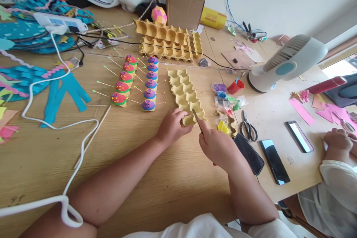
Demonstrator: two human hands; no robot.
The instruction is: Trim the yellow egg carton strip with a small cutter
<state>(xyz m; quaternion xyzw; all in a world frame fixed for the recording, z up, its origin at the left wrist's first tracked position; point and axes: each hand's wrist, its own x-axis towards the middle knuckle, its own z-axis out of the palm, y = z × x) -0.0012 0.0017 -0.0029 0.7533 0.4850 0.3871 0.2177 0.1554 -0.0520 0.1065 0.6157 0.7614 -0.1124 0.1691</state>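
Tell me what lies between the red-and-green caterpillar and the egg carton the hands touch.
The purple caterpillar lies between the red-and-green caterpillar and that egg carton in the head view.

Tool [196, 117] partly hidden, co-worker [333, 182] (right edge) cropped

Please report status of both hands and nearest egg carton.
Left hand: holding egg carton, near end. Right hand: blade at carton. Phone close by, right side.
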